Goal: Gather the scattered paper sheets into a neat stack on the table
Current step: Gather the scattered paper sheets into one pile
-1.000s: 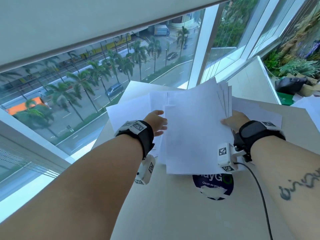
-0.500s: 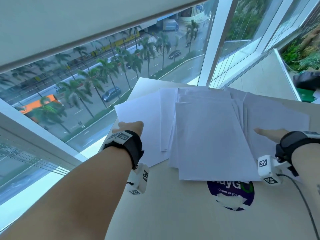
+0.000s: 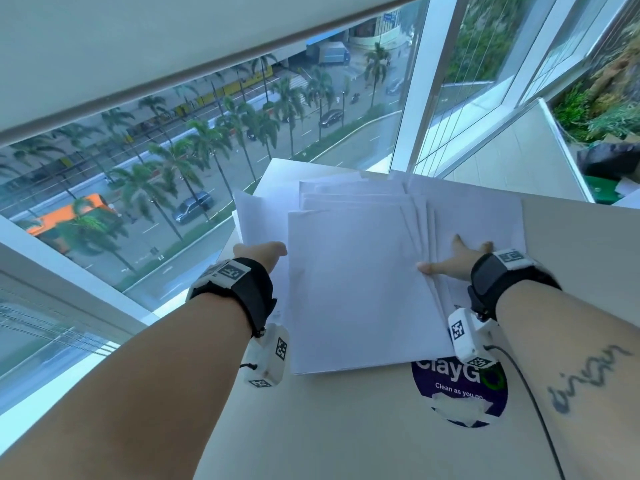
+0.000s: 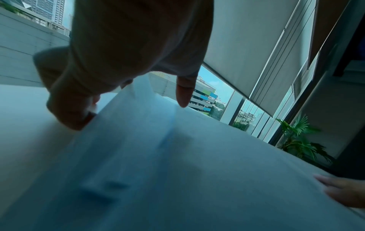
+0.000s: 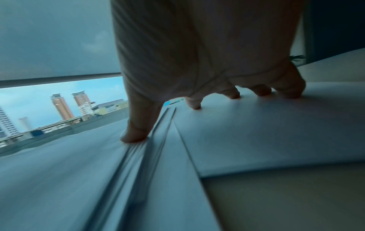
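My right hand [image 3: 457, 261] is spread wide open, fingertips [image 5: 194, 106] pressing on the paper sheets [image 3: 356, 289] and thumb on their fanned edges. My left hand [image 3: 261, 252] is loosely open, nudging the pile's left side, where one sheet curls up. The pile's still messy on the table [image 3: 346, 434], covering part of a round sticker [image 3: 460, 396]. The table's edge is right beside my left hand.

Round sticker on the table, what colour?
Dark blue sticker, white lettering, green ring; best in the head view.

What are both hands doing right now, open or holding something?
Left hand: at the lifted left edge of the paper sheets; gripping or pushing, cannot tell.
Right hand: open, fingers spread, pressing the sheets.
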{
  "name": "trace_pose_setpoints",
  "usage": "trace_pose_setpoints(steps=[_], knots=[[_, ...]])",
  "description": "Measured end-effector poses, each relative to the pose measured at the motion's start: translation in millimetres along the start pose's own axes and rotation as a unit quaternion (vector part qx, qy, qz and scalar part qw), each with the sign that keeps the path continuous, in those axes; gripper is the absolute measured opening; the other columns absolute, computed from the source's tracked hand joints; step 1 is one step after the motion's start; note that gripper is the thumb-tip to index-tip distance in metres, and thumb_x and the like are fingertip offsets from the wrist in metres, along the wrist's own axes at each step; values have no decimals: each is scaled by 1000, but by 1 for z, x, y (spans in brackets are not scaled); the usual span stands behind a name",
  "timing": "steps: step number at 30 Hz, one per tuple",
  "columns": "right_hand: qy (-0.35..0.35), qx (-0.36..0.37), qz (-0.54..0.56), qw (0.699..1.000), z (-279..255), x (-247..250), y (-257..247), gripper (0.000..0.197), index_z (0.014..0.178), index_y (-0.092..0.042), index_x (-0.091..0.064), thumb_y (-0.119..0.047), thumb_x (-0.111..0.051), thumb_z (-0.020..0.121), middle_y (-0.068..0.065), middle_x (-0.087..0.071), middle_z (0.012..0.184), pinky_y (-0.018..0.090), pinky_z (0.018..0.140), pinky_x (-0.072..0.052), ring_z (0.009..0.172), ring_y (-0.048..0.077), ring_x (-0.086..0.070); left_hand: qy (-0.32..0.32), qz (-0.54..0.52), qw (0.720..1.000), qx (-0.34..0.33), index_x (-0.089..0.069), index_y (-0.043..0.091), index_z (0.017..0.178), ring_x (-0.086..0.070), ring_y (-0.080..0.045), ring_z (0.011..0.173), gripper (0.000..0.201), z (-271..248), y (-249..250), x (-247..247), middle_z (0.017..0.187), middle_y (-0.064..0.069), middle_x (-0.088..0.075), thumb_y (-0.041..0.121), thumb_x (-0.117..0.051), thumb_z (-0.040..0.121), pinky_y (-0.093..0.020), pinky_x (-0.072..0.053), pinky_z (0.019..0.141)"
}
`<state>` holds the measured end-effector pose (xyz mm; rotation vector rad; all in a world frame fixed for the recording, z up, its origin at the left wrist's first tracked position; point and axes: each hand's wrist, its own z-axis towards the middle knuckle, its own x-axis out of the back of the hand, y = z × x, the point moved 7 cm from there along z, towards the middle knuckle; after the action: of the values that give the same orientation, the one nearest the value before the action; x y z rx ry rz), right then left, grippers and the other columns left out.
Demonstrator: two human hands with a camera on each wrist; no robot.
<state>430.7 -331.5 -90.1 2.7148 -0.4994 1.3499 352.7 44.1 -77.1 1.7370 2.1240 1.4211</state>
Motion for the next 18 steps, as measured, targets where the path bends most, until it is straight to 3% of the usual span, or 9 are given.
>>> trace_pose_setpoints(steps=[2,5,6,8,10,12,15,18], knots=[[-10,17,2,1000,-1,-8,-15,127,146,-35,11,-85,-54,48,24,25,151,63,111,-19,141,50,6,8,12,1000,-8,-22,2,141,-50,-35,114,83,-1,2,2,130,-18,-47,20,-68,75,-37,-38,77],[-11,43,-6,999,-11,-19,-38,125,145,-38,11,-85,-54,48,21,27,152,64,110,-19,140,51,2,24,18,1000,-8,-23,0,140,-51,-33,102,84,1,-3,10,123,-17,-48,15,-70,73,-36,-42,68],[-10,50,-12,999,-14,-23,-43,123,145,-39,10,-85,-53,50,20,26,152,63,111,-18,141,51,2,33,18,999,-7,-25,-2,139,-51,-32,101,82,2,-6,13,120,-16,-48,12,-71,73,-38,-46,72],[-9,65,-39,997,-21,-30,-54,117,145,-39,8,-83,-52,55,18,23,154,63,112,-15,141,50,2,52,42,998,-6,-33,-5,134,-52,-28,108,70,5,-14,23,120,-14,-50,8,-68,75,-38,-46,91],[-6,84,-55,995,-28,-27,-65,108,147,-35,-2,-79,-51,62,17,10,157,61,111,-16,141,49,-4,49,75,996,2,-42,-5,130,-54,-26,107,60,11,-26,30,119,-13,-54,9,-67,77,-31,-42,83],[14,100,-42,994,-24,-13,-68,93,146,-21,-20,-71,-50,73,16,-18,154,54,111,-24,139,43,-19,34,97,995,-2,-44,-4,130,-56,-29,108,60,10,-33,37,121,-14,-56,12,-68,78,-28,-36,76],[61,29,25,997,-16,18,-42,77,133,-2,-44,-53,-60,78,19,-49,137,40,102,-39,123,35,-47,24,76,997,-23,-43,-4,132,-54,-35,116,56,12,-41,44,127,-21,-55,4,-65,80,-27,-34,77],[37,-46,21,998,-13,21,-8,72,129,0,-49,-50,-62,78,20,-54,133,38,97,-43,117,34,-54,27,26,998,-46,-46,2,117,-49,-28,90,35,0,-45,47,94,-11,-54,-2,-55,83,-29,-36,75]])
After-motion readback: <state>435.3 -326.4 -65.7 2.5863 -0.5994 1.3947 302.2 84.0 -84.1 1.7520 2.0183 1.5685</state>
